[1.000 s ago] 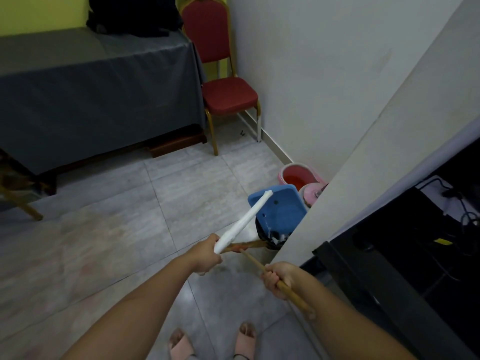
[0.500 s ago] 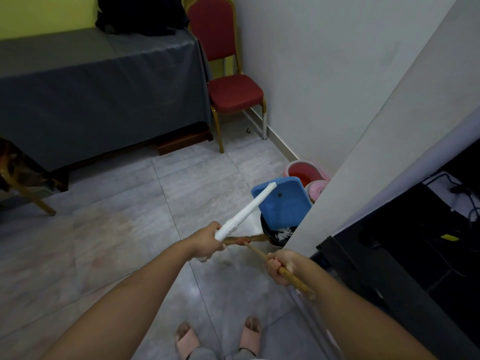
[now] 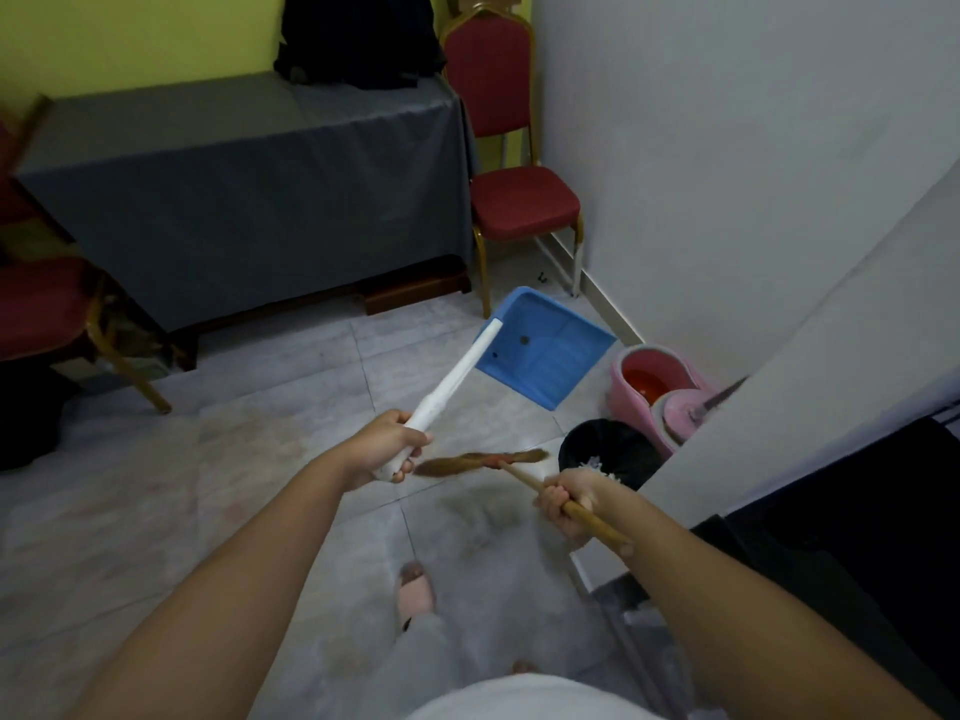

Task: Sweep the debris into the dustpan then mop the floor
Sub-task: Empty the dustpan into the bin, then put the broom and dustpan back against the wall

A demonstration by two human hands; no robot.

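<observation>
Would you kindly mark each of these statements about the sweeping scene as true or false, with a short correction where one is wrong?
1. The left hand grips the white handle of the blue dustpan. True.
2. The right hand is empty. False: it grips the wooden handle of the broom.
3. The dustpan lies flat on the floor. False: it is held up in the air, tilted.
4. A black bin stands on the floor beside the pink mop bucket. True.
5. The chair by the white wall has a green seat. False: its seat and back are red.
</observation>
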